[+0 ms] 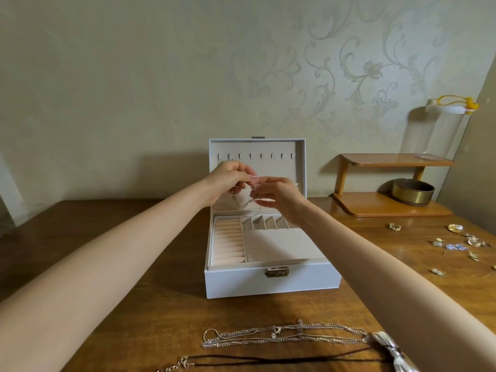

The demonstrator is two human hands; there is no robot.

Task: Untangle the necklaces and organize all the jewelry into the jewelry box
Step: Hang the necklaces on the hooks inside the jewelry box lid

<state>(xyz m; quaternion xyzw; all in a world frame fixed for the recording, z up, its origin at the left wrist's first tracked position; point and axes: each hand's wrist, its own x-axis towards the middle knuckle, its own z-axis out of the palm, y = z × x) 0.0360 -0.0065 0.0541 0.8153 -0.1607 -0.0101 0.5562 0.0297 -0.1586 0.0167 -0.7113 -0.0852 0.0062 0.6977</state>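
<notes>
A white jewelry box stands open in the middle of the wooden table, its lid upright with a row of hooks. In front of the lid, my left hand and my right hand both pinch a thin silver chain that sags between them above the box's compartments. Several silver necklaces lie stretched out near the table's front edge. A black cord necklace lies just in front of them, with a silver bow piece at its right end.
Small earrings and rings are scattered on the table at the right. A wooden two-level stand with a brass bowl sits at the back right beside a glass tube. The patterned wall is close behind the box.
</notes>
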